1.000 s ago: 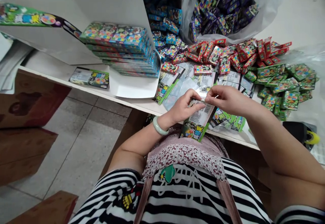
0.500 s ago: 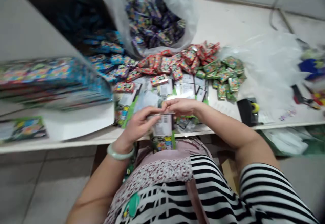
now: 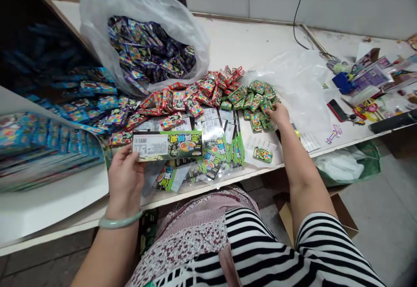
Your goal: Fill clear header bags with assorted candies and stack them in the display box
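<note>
My left hand pinches the left end of a flat printed package, black and green with a white label, held level over the front of the table. My right hand is at the right side of a pile of green packets, fingers closed on its edge; what they hold is too small to make out. A heap of red packets adjoins the green pile. More printed packages lie beneath and beside the held one. A single green packet rests on white paper near the front edge.
A plastic bag of purple packets stands at the back left. Blue packets spill from a dark box, beside a white box with stacked packages. Crumpled clear plastic, scissors and a red-black object lie to the right.
My hands were together over a package and have parted. My left hand now holds a package out flat; my right hand has reached to the green packets. The view has shifted right.
</note>
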Motion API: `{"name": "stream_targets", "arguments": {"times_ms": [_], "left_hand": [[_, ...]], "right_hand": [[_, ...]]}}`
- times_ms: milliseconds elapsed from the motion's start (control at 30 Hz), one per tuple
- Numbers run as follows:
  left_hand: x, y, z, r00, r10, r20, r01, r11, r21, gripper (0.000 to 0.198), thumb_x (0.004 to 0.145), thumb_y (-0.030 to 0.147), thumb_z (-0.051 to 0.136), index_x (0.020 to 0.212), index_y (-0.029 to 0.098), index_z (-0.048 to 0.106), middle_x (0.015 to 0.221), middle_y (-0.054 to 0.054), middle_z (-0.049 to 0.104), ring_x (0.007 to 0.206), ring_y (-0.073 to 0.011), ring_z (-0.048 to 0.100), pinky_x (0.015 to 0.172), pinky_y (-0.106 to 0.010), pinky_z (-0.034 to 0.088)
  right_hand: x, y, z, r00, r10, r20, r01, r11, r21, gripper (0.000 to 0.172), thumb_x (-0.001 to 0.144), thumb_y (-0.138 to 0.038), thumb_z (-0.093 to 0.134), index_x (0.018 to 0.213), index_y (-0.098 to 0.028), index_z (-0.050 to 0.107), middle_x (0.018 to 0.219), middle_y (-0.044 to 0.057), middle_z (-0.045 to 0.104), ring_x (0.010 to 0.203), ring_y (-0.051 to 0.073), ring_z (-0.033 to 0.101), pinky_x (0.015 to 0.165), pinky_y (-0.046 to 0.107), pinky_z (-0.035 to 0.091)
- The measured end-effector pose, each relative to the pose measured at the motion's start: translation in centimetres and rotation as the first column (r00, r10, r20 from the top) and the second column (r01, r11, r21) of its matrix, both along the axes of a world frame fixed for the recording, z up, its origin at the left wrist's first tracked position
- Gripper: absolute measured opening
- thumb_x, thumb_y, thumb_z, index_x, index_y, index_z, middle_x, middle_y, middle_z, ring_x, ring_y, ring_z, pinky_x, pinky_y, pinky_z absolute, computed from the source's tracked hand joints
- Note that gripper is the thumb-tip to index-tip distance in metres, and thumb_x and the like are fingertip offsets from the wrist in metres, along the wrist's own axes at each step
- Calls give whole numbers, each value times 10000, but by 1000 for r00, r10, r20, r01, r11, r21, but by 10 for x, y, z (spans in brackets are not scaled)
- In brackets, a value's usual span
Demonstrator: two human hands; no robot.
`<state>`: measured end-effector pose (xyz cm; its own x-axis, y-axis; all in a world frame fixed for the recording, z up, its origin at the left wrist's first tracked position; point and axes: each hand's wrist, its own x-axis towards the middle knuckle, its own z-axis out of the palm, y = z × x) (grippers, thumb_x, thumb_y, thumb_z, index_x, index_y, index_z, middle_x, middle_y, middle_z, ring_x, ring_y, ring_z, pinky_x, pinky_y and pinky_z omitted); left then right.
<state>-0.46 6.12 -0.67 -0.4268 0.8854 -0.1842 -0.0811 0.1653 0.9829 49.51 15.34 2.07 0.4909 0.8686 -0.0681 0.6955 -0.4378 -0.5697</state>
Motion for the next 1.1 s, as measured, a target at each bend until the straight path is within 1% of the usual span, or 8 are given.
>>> {"name": "stream_targets", "arguments": {"times_ms": [233,367,533,633,733,800,933,1100], "left_hand": [[-33,-12,-24,924,-178,-339,149,983,-110,440,699,393,819,1052,305,571,823,65,657,693,-148,605,591,-293,529],[-36,-11,-19,664,-244,-707,254,963,-93,550,770,470,758,1238,260,562,1089,-76,631,936,-258,644,785,-445,581],[-9,8,-2,262,-478,-838,683,706,-189,836,768,533,771,1475,269,410,1531,-133,432,1452,-395,352,1200,-613,296],[1,21,-2,134,-586,-799,733,602,-318,986,747,522,799,1550,230,308,1632,-178,286,1527,-440,180,1220,-652,180],[0,26,-7,119,-620,-775,723,589,-360,957,792,526,757,1565,213,286,1626,-200,295,1525,-441,193,1213,-662,159],[-1,26,-10,121,-624,-772,729,584,-357,928,812,533,733,1559,195,300,1607,-210,325,1511,-426,244,1219,-643,164],[-1,26,-10,104,-629,-770,742,565,-360,899,811,509,731,1543,180,324,1564,-212,381,1466,-404,332,1218,-611,206],[0,24,-1,171,-571,-803,726,624,-289,935,767,492,764,1537,195,326,1489,-190,444,1397,-399,407,1190,-569,299]], "right_hand": [[-30,-29,-1,912,214,-350,-218,976,29,361,808,-416,614,1019,-145,723,903,56,726,720,142,605,722,293,507],[-74,-35,2,713,537,-450,-545,829,126,447,825,-458,617,1166,-194,733,972,55,736,766,153,618,784,333,515],[-138,-14,13,409,908,-86,-912,409,-22,347,898,-299,559,1180,-236,751,1074,79,730,1011,223,641,978,401,471],[-157,-12,10,454,881,132,-883,465,-65,367,909,-272,549,1221,-192,724,1284,137,678,1184,302,598,1060,474,427],[-155,-25,-2,643,727,242,-752,659,16,388,923,-310,531,1253,-176,686,1301,171,664,1215,349,577,1052,534,429],[-150,-35,-10,682,698,219,-719,694,27,384,916,-326,536,1236,-171,680,1226,181,693,1163,356,602,1022,549,449],[-151,-33,-12,576,791,204,-811,585,21,408,901,-241,517,1289,-201,638,1380,158,621,1299,341,532,1080,563,397],[-169,-9,5,346,920,182,-890,383,-245,512,815,-170,622,1324,-217,592,1441,132,584,1362,358,483,1087,564,357]]}}
